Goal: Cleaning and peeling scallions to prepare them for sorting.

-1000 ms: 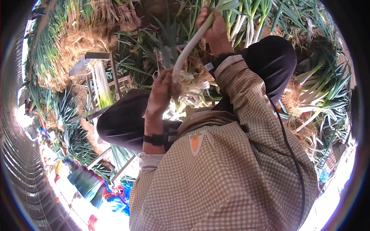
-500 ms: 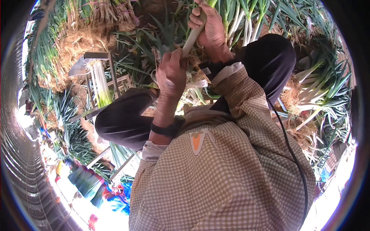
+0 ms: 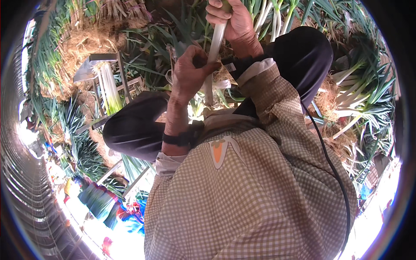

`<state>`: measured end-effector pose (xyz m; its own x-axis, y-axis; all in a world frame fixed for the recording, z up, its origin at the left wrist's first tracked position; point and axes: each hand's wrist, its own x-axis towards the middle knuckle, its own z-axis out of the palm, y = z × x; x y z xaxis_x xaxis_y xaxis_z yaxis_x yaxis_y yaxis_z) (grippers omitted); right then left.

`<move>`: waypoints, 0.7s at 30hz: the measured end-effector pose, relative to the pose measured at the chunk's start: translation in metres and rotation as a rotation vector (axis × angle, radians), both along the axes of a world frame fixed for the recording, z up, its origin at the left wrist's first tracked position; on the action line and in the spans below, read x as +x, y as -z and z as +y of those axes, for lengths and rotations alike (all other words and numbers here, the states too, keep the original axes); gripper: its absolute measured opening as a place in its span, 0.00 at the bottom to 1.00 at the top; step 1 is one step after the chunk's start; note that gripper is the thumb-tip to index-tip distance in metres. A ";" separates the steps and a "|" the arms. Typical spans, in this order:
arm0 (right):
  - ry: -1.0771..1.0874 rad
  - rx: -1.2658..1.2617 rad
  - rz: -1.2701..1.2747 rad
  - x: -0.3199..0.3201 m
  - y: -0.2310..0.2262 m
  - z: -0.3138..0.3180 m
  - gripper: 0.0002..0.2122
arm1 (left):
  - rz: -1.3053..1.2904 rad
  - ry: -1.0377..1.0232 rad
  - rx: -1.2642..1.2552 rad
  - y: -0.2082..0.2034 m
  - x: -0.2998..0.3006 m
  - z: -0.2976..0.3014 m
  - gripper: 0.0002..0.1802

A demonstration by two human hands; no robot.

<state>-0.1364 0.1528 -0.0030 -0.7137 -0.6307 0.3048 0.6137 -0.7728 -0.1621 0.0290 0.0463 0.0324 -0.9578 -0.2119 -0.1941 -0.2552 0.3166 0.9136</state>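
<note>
Green onion stalk (image 3: 217,40) held up over the gap between my knees (image 3: 307,56).
My right hand (image 3: 233,21) has its fingers wrapped around the upper part; my left hand (image 3: 190,71) has curled fingers and its thumb across the white shaft, but whether they pinch anything I cannot tell. In my judgement, a firm, uncrushing right grip and light, lengthwise left-thumb pressure would spare it bruising.

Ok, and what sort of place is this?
Probably a produce-handling area, perhaps on a farm: bundled, rooted leek-like stalks at upper left, a leafy pile at right, and a long white stalk in the person's right hand.
</note>
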 end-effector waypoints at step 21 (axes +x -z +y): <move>0.103 0.034 0.124 0.000 0.008 -0.013 0.18 | 0.474 -0.120 -0.646 -0.007 0.003 0.014 0.12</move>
